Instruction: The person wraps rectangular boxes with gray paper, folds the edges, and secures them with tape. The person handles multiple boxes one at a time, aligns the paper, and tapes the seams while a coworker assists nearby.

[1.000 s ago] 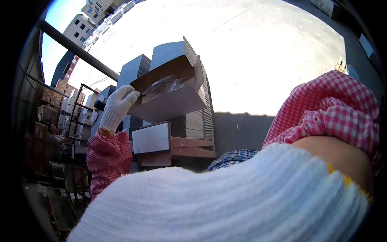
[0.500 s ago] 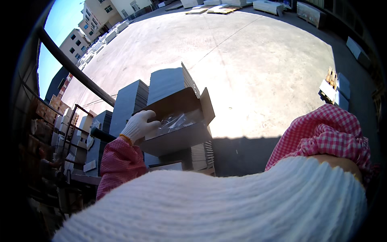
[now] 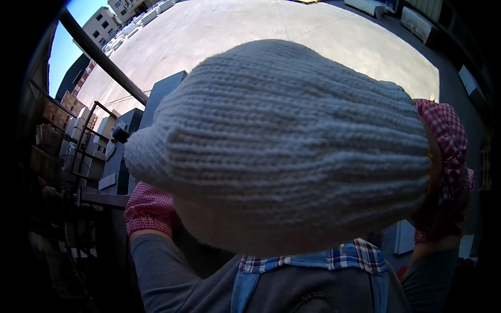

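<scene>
From where I stand, the right hand (image 3: 282, 151) blocks the view, hiding the left hand; I cannot tell how either grip is set. The grey block (image 3: 163, 92) shows beyond, far left. An unblocked sightline would make handling surer.

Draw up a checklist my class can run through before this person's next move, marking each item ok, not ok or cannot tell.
1. Middle of the view clear: not ok; the right hand fills it.
2. Right hand gloved: ok; it wears a white knitted glove.
3. Left hand in sight: not ok; it is hidden, though the left sleeve shows.
4. What the right hand holds: cannot tell; its palm side is out of sight.
5. Sleeve covers worn on both arms: ok; the right sleeve is pink checked, like the left.
6. Grey stack fully visible: not ok; the glove hides part.
</scene>
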`<state>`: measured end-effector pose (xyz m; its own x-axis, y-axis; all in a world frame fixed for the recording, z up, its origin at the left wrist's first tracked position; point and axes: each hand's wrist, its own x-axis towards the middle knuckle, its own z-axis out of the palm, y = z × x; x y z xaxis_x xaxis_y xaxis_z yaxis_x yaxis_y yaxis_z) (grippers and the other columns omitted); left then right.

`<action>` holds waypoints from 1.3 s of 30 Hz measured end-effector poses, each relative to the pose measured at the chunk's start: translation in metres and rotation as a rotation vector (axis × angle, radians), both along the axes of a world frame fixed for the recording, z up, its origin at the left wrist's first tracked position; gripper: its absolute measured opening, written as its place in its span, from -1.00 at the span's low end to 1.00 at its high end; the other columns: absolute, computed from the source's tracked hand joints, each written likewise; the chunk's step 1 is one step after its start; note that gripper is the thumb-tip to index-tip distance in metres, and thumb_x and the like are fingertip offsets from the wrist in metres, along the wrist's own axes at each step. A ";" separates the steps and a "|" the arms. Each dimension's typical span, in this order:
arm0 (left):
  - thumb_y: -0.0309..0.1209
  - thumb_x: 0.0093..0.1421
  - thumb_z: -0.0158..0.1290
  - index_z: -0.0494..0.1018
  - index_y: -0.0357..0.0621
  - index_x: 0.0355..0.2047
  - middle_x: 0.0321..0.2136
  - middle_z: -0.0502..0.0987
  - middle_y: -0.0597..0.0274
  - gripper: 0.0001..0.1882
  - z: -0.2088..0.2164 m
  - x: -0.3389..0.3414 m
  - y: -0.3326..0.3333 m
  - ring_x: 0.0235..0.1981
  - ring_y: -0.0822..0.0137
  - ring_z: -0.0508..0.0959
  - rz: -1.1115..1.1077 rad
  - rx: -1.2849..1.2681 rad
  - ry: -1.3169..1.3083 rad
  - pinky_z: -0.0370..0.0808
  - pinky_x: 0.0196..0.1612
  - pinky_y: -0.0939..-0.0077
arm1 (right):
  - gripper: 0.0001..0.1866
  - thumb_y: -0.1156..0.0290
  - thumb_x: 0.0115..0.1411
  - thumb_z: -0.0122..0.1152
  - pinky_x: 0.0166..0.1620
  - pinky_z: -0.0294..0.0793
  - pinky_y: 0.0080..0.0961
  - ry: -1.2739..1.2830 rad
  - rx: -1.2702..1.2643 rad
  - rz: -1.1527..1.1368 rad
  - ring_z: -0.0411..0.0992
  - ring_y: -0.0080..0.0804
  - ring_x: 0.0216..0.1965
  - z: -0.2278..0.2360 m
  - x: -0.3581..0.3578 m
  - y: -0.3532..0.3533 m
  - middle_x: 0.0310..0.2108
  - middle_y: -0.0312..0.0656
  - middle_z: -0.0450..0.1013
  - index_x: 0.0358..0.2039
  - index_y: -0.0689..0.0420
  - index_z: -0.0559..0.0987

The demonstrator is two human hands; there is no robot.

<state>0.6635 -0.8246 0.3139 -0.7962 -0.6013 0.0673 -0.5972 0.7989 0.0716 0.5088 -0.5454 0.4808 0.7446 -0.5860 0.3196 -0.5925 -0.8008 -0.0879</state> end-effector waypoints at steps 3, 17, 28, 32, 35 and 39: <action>-0.18 0.23 0.18 0.58 -0.11 0.01 -0.12 0.63 -0.04 -0.59 -0.024 0.016 -0.013 -0.06 -0.06 0.62 0.065 -0.005 -0.017 0.56 0.02 0.10 | -0.66 0.15 0.34 0.21 -0.14 0.68 -0.24 -0.014 -0.020 -0.156 0.66 -0.13 -0.24 -0.006 -0.021 -0.010 -0.27 -0.05 0.65 -0.09 0.15 0.66; -0.27 0.29 0.25 0.70 -0.27 -0.29 -0.53 0.64 0.11 -0.74 0.029 0.013 -0.015 -0.53 0.36 0.60 0.116 0.372 0.288 0.54 -0.37 0.41 | -0.42 -0.03 0.27 0.08 0.05 0.59 -0.12 -0.059 0.522 -0.741 0.62 0.00 -0.06 -0.076 -0.064 -0.050 -0.08 0.04 0.65 0.12 0.12 0.60; -0.25 0.13 0.34 0.64 -0.22 -0.19 -0.36 0.63 0.11 -0.67 0.086 0.029 0.022 -0.38 0.26 0.62 -0.244 0.328 0.376 0.55 -0.31 0.37 | -0.01 0.15 0.03 0.44 0.38 0.34 -0.14 -0.390 -0.105 -0.582 0.22 0.13 0.38 -0.111 -0.030 -0.154 0.38 0.12 0.23 0.47 -0.03 0.22; -0.25 0.15 0.28 0.61 -0.20 -0.16 -0.32 0.61 -0.01 -0.67 0.087 0.037 0.011 -0.32 0.04 0.63 -0.451 0.052 0.443 0.56 -0.23 0.24 | -0.54 0.40 0.20 0.29 0.14 0.53 -0.12 -0.421 -0.336 -0.411 0.50 0.08 0.10 -0.113 -0.019 -0.167 0.00 0.00 0.58 0.14 -0.03 0.58; -0.30 0.22 0.27 0.65 -0.19 -0.19 -0.32 0.68 -0.04 -0.75 0.092 0.033 0.021 -0.34 0.09 0.67 -0.456 0.123 0.634 0.57 -0.24 0.26 | -0.73 0.40 0.20 0.27 -0.09 0.56 -0.10 -0.581 -0.242 -0.466 0.56 0.06 -0.16 -0.100 -0.024 -0.157 -0.25 -0.03 0.60 -0.06 0.02 0.64; -0.34 0.21 0.27 0.69 -0.15 -0.21 -0.34 0.71 0.01 -0.80 0.080 0.020 0.027 -0.34 0.16 0.69 -0.358 0.330 0.702 0.58 -0.23 0.33 | -0.84 0.38 0.20 0.28 -0.22 0.54 -0.12 -0.638 -0.226 -0.628 0.57 0.03 -0.30 -0.099 -0.036 -0.153 -0.41 -0.03 0.58 -0.20 0.04 0.66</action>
